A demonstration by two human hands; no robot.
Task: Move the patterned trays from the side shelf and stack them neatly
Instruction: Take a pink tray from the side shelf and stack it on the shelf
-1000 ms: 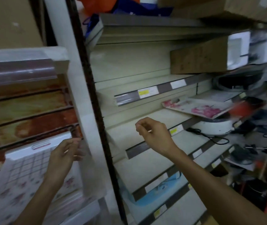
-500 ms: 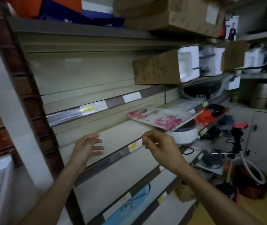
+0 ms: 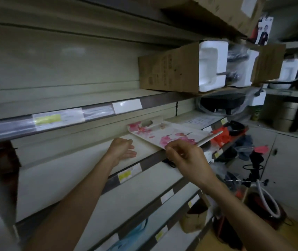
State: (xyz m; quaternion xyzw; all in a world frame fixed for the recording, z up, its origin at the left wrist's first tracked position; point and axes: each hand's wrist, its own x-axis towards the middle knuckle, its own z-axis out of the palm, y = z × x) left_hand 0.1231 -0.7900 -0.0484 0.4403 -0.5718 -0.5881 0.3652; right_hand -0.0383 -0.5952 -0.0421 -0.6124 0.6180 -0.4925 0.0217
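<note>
Floral tray (image 3: 169, 134) just beyond right hand (image 3: 186, 156), fingers curled, empty; left hand (image 3: 122, 149) relaxed beside it.

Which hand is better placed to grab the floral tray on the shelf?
Right. The right hand sits at the near edge of the floral tray, fingers curled beside its rim. The left hand is open over bare shelf, left of the tray.

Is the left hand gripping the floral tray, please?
No, the left hand is open above the shelf, just short of the tray.
</note>
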